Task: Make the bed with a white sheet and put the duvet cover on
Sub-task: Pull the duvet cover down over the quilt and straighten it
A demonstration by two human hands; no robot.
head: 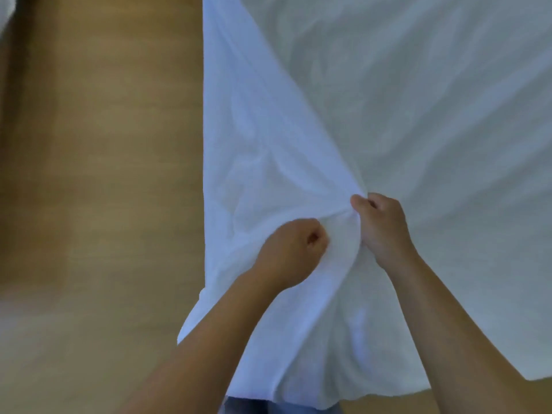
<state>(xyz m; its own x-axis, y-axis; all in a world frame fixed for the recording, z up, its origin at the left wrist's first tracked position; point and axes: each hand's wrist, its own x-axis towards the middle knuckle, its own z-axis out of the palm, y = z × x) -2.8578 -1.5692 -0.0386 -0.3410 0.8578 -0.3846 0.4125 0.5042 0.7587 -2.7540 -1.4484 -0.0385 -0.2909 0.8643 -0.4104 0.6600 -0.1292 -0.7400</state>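
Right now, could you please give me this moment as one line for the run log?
left hand: grips sheet | right hand: grips sheet | sheet: white, bunched between hands | floor: wooden, left of sheet

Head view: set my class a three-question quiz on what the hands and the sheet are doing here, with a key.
1. True or false: the left hand and the right hand both grip the sheet.
2. The hands are: A) close together, B) at opposite corners of the sheet, C) off the sheet.
3. What lies left of the sheet?
Key: 1 true; 2 A; 3 the wooden floor.
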